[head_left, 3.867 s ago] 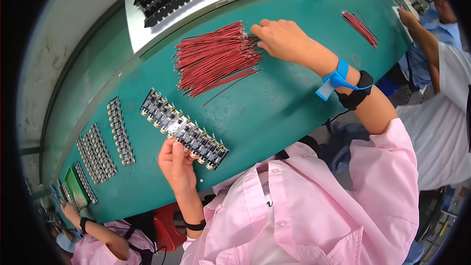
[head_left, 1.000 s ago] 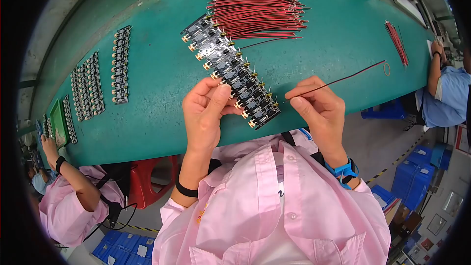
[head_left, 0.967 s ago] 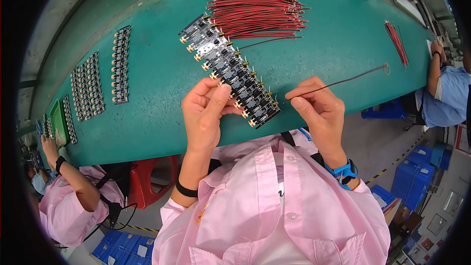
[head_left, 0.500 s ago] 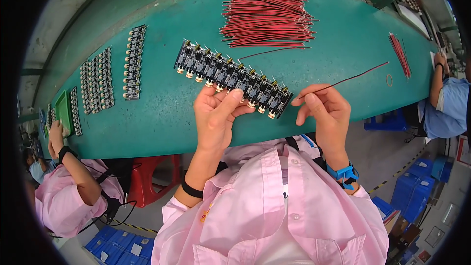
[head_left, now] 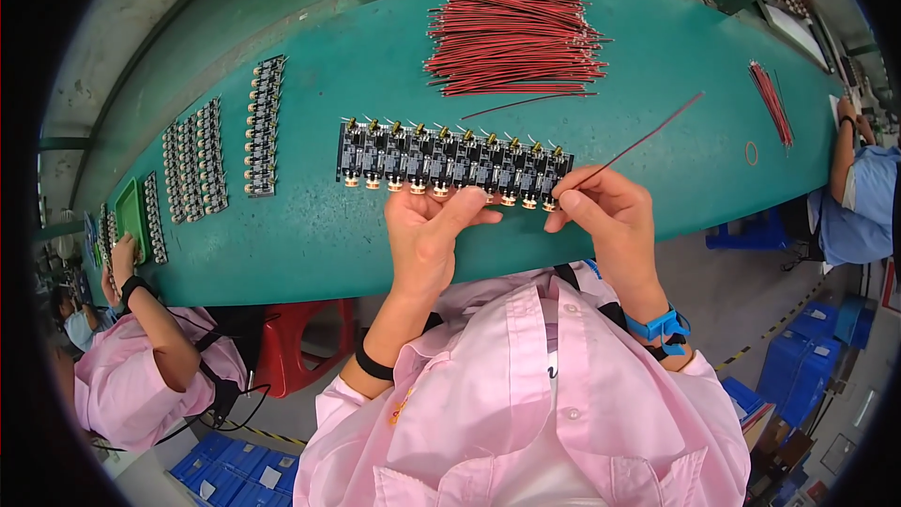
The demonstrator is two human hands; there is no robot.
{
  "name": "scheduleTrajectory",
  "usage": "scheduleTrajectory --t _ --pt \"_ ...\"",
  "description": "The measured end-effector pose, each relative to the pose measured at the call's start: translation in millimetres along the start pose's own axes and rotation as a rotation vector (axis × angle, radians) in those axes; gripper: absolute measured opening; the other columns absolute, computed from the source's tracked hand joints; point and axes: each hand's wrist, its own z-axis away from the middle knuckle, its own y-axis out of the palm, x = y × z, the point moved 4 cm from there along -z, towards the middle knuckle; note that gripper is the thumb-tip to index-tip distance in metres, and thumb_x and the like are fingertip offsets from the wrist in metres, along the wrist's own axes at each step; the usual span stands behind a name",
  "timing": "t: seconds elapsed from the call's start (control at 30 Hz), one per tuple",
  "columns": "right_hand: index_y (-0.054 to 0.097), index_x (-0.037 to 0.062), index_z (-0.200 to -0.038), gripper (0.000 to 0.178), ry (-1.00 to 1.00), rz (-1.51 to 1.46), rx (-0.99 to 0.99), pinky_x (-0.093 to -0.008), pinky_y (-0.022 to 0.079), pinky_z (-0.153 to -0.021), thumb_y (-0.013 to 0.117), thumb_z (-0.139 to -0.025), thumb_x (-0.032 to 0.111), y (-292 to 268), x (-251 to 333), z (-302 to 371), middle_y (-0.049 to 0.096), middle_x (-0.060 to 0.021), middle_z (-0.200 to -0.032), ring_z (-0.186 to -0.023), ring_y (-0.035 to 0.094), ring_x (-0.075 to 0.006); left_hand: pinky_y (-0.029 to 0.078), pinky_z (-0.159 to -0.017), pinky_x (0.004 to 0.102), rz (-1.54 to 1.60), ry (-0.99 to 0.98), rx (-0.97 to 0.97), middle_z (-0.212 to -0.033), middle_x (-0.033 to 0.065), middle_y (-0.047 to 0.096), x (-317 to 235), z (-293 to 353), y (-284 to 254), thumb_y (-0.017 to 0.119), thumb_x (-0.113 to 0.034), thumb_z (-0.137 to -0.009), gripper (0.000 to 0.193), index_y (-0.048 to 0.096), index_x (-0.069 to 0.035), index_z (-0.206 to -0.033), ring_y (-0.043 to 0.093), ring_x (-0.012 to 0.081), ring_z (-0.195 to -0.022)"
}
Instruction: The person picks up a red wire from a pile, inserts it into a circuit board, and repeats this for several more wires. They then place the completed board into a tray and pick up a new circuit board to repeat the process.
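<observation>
A strip of black circuit boards (head_left: pixel 450 161), joined side by side, is held above the green table. My left hand (head_left: pixel 430 235) grips its lower edge near the middle, thumb on top. Brass-coloured round parts line the near edge, and small yellowish parts with pale leads stand along the far edge. My right hand (head_left: pixel 608 221) is at the strip's right end, pinching a thin red-and-black wire (head_left: pixel 648 138) between thumb and fingers. The wire's free end points up and to the right. Its lower tip is hidden by my fingers.
A large pile of red-and-black wires (head_left: pixel 516 42) lies beyond the strip, with one loose wire (head_left: pixel 526 105) before it. More board strips (head_left: pixel 264 127) lie to the left. A small wire bundle (head_left: pixel 771 103) and a rubber band (head_left: pixel 751 153) are at right. Co-workers sit on both sides.
The strip has turned closer to level, its right end rising. My right hand has moved left against that end, and the wire now slopes more steeply.
</observation>
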Motion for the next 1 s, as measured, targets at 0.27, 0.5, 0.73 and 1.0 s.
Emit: scheduleTrajectory --t 0.27,0.5,0.73,1.0 --pt "0.052 -0.0036 -0.076 0.008 -0.018 0.055 0.015 -0.0222 0.041 -0.055 0.049 -0.073 0.003 -4 6 0 0.052 -0.0054 -0.067 -0.056 0.053 -0.013 0.05 -0.05 0.0276 0.147 -0.149 0.075 -0.069 0.0149 0.056 1 2 -4 0.046 -0.018 -0.081 0.026 0.049 0.007 -0.074 0.059 0.0288 -0.071" --pt "0.054 -0.0039 -0.076 0.007 -0.043 0.054 -0.051 -0.0205 0.039 -0.053 0.052 -0.072 0.001 -3 8 1 0.051 -0.0053 -0.073 -0.062 0.05 -0.0101 0.05 -0.049 0.0283 0.097 -0.15 -0.002 -0.068 0.0154 0.056 -5 7 -1 0.044 -0.017 -0.082 0.029 0.046 -0.001 -0.058 0.059 0.0304 -0.07" --pt "0.055 -0.0046 -0.074 0.005 -0.362 0.335 -0.185 -0.0199 0.036 -0.054 0.054 -0.07 -0.002 -17 20 -9 0.049 -0.005 -0.077 -0.065 0.045 -0.0092 0.05 -0.048 0.0295 0.067 -0.096 0.022 -0.066 0.016 0.055 0 11 -3 0.044 -0.016 -0.082 0.027 0.044 -0.003 -0.058 0.059 0.0297 -0.068" --pt "0.055 -0.0045 -0.073 0.004 -0.454 0.46 -0.215 -0.0206 0.036 -0.057 0.055 -0.069 -0.003 -18 21 -9 0.049 -0.0052 -0.076 -0.068 0.045 -0.0106 0.051 -0.049 0.0305 0.049 -0.119 0.032 -0.065 0.0157 0.055 0 10 2 0.045 -0.017 -0.082 0.029 0.044 -0.003 -0.056 0.059 0.0301 -0.067"
